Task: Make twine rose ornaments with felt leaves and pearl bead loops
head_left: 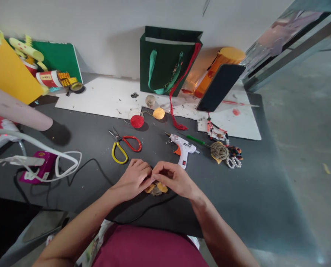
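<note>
My left hand (pixel 134 180) and my right hand (pixel 176 180) meet at the front of the dark table (pixel 237 207), fingertips pinched together. Just under the fingers lies a small yellow and grey-brown crocheted piece (pixel 156 190), partly covered by them. What the fingertips pinch is too small to make out. Beyond my right hand a white glue gun (pixel 183 147) with an orange trigger rests on its side. Scissors (pixel 120 142) with one red and one yellow handle lie open beyond my left hand.
Red yarn (pixel 137 121) and yellow yarn (pixel 158 113) balls sit behind. A green bag (pixel 165 63) and leaning phone (pixel 221 87) stand at the back. Right is a crocheted flower (pixel 219 151); left are a purple power block (pixel 40 167) and cables.
</note>
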Demonstrator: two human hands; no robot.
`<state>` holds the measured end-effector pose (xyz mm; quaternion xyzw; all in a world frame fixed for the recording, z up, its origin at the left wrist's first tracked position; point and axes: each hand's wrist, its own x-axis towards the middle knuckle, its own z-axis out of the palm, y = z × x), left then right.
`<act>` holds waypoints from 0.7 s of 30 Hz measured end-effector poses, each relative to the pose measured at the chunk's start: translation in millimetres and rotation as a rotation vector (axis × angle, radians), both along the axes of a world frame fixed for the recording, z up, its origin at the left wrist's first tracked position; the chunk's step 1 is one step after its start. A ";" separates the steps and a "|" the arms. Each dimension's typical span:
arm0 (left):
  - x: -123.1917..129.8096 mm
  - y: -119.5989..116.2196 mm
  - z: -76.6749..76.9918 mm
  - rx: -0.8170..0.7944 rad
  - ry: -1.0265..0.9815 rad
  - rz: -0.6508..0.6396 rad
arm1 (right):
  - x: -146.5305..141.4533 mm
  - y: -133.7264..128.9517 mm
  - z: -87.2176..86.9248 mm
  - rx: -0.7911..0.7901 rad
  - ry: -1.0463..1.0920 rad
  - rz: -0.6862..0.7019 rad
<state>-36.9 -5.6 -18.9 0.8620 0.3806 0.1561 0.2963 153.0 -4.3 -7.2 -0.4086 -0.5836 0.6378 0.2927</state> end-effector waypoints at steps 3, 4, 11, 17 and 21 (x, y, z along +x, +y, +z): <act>0.0 -0.9 1.3 0.003 -0.011 -0.010 | -1.1 -2.7 2.3 0.140 0.037 0.048; -0.1 -1.0 1.6 -0.006 -0.022 -0.005 | -0.5 -3.1 2.1 0.154 0.054 0.024; 0.2 0.1 2.0 -0.102 -0.075 0.072 | 5.3 -0.6 -3.3 0.337 -0.200 -0.075; -0.1 -0.2 1.5 -0.117 -0.062 0.075 | 1.4 1.1 -4.8 0.359 -0.224 -0.021; 0.1 0.5 1.3 -0.114 -0.103 0.084 | -3.2 0.2 -10.5 0.262 -0.230 -0.080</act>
